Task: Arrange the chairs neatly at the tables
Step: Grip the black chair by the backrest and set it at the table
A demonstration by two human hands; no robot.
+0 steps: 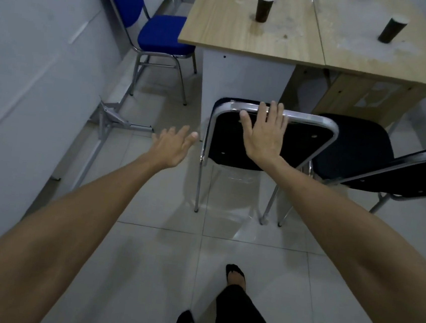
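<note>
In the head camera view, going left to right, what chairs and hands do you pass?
Blue chair → left hand → right hand on the first black chair's back → second black chair.

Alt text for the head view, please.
A person's right hand rests flat on the chrome top rail of a black chair facing a wooden table; the left hand hovers open beside it. A blue chair stands left.

No legible txt, labels, brands or nos. anywhere in view.
</note>
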